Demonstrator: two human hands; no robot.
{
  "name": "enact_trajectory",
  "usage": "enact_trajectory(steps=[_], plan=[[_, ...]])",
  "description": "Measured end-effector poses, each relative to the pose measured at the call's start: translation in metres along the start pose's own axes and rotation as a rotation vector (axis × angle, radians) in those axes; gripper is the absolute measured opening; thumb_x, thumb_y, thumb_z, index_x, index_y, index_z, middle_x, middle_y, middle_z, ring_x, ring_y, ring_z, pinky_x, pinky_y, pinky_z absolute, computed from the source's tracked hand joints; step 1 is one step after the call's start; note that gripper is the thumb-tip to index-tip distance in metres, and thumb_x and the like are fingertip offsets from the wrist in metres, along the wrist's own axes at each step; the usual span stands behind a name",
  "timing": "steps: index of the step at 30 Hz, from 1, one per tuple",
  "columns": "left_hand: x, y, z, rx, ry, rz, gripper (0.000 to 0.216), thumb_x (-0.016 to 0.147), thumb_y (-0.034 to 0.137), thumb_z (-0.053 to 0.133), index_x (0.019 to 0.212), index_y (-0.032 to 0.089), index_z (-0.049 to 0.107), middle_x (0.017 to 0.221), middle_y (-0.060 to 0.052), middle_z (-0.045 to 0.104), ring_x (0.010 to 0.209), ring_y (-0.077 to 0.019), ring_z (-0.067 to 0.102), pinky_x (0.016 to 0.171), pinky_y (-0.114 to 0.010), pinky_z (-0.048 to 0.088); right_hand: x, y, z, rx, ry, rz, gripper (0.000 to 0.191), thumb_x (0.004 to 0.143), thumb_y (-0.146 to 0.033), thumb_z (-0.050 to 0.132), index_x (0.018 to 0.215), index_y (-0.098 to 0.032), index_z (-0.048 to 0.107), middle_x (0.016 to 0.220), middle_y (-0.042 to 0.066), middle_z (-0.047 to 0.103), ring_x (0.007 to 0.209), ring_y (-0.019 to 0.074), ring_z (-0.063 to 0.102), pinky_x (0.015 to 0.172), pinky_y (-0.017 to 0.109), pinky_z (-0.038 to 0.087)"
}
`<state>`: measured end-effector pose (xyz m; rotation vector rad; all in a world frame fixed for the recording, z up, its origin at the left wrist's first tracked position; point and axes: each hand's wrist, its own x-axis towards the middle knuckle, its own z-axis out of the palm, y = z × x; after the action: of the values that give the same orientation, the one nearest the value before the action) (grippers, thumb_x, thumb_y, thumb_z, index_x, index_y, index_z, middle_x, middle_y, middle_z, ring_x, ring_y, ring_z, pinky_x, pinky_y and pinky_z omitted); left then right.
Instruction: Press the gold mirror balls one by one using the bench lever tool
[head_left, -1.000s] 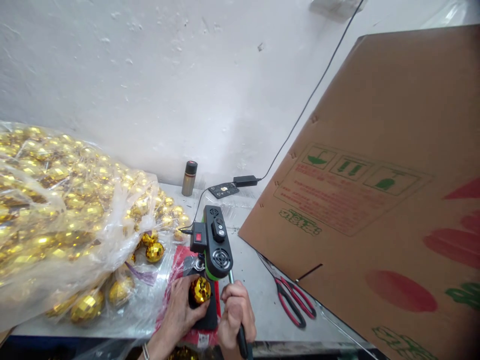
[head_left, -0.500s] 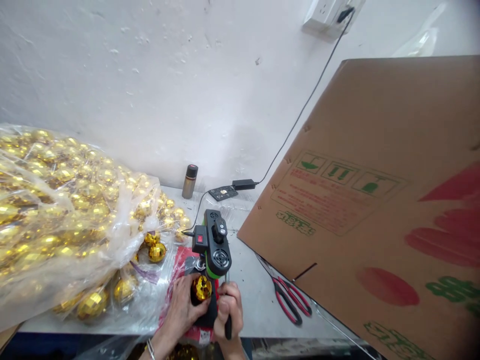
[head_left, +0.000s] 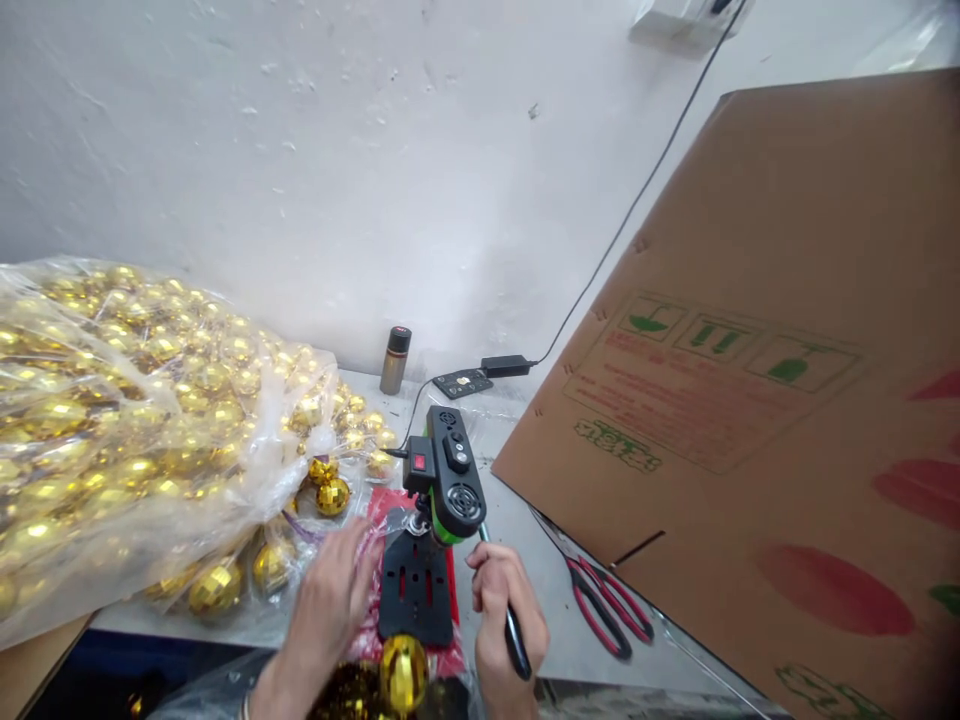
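A small bench drill press-like machine (head_left: 454, 480), black and green with a red switch, stands over a slotted black base plate (head_left: 417, 590) with nothing on its slots. My right hand (head_left: 506, 615) is closed around the machine's black-handled lever (head_left: 516, 640). To the left of the plate, my left hand (head_left: 326, 600) is empty, its fingers stretched out and slightly blurred. A gold mirrored ball (head_left: 403, 672) is at the front edge of the plate, apart from both hands; whether it rests or falls I cannot tell. More gold balls lie below it, partly cut off.
A large clear bag (head_left: 247, 440) of gold balls fills the left, with several loose balls (head_left: 332, 496) beside it. Red-handled scissors (head_left: 604, 605) lie at right, against a big cardboard box (head_left: 675, 400). Behind are a bottle (head_left: 395, 360) and a power adapter (head_left: 505, 366).
My left hand has let go of the gold ball and drawn left. The ball has moved from under the machine to the front of the plate. My right hand stays on the lever.
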<state>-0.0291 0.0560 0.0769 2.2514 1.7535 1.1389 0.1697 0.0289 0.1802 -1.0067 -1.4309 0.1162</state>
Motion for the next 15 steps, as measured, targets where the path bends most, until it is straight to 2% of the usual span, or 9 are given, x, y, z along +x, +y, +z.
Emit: enact_trajectory(steps=[3, 4, 6, 8, 11, 13, 15], plan=[[0.059, -0.013, -0.02, 0.306, -0.268, -0.24, 0.036, 0.105, 0.024, 0.046, 0.131, 0.01, 0.067, 0.13, -0.024, 0.074, 0.124, -0.0366, 0.07, 0.108, -0.051, 0.055, -0.009, 0.007, -0.001, 0.002, -0.019, -0.011, 0.029, 0.108, -0.016, 0.043, 0.085, -0.023, 0.06, 0.077, -0.003, 0.057, 0.06, 0.009, 0.054, 0.057, 0.021, 0.044], [0.073, -0.018, -0.022, 0.335, -0.305, -0.283, 0.037, 0.103, 0.023, 0.05, 0.13, 0.005, 0.066, 0.123, -0.028, 0.075, 0.117, -0.0401, 0.073, 0.103, -0.054, 0.056, -0.01, 0.009, -0.002, 0.004, -0.024, -0.01, 0.029, 0.108, -0.016, 0.043, 0.086, -0.023, 0.061, 0.077, -0.003, 0.057, 0.061, 0.0095, 0.056, 0.059, 0.022, 0.045], [0.091, -0.027, -0.018, 0.347, -0.361, -0.336, 0.041, 0.102, 0.025, 0.054, 0.134, 0.001, 0.063, 0.109, -0.029, 0.078, 0.103, -0.042, 0.077, 0.092, -0.054, 0.06, -0.012, 0.011, -0.002, 0.013, -0.028, -0.004, 0.029, 0.108, -0.016, 0.043, 0.088, -0.022, 0.062, 0.076, -0.002, 0.057, 0.063, 0.0107, 0.058, 0.06, 0.023, 0.045], [0.095, -0.033, -0.011, 0.301, -0.385, -0.33, 0.044, 0.101, 0.029, 0.056, 0.139, 0.007, 0.062, 0.103, -0.024, 0.08, 0.094, -0.0384, 0.079, 0.084, -0.049, 0.062, -0.013, 0.012, -0.002, 0.026, -0.027, -0.015, 0.03, 0.108, -0.015, 0.043, 0.085, -0.022, 0.061, 0.076, -0.002, 0.058, 0.065, 0.0118, 0.059, 0.061, 0.024, 0.045], [0.09, -0.037, -0.005, 0.206, -0.402, -0.276, 0.043, 0.1, 0.034, 0.058, 0.139, 0.018, 0.062, 0.112, -0.016, 0.08, 0.099, -0.0297, 0.079, 0.087, -0.039, 0.061, -0.009, 0.009, -0.002, 0.032, -0.017, -0.029, 0.032, 0.107, -0.014, 0.045, 0.079, -0.022, 0.058, 0.075, -0.001, 0.059, 0.065, 0.0122, 0.059, 0.06, 0.025, 0.045], [0.084, -0.037, -0.009, 0.104, -0.359, -0.252, 0.045, 0.1, 0.039, 0.054, 0.14, 0.02, 0.061, 0.119, -0.014, 0.078, 0.106, -0.0265, 0.077, 0.093, -0.037, 0.06, -0.001, 0.002, -0.003, 0.035, -0.016, 0.002, 0.031, 0.107, -0.015, 0.045, 0.08, -0.021, 0.059, 0.075, -0.001, 0.059, 0.06, 0.0112, 0.055, 0.056, 0.024, 0.042], [0.075, -0.032, -0.014, -0.135, -0.292, -0.3, 0.054, 0.099, 0.049, 0.049, 0.143, 0.018, 0.059, 0.127, -0.014, 0.076, 0.105, -0.0262, 0.077, 0.091, -0.039, 0.062, 0.01, -0.008, -0.003, 0.041, -0.008, 0.042, 0.033, 0.108, -0.018, 0.045, 0.078, -0.021, 0.057, 0.073, -0.001, 0.057, 0.058, 0.0107, 0.051, 0.052, 0.023, 0.04]])
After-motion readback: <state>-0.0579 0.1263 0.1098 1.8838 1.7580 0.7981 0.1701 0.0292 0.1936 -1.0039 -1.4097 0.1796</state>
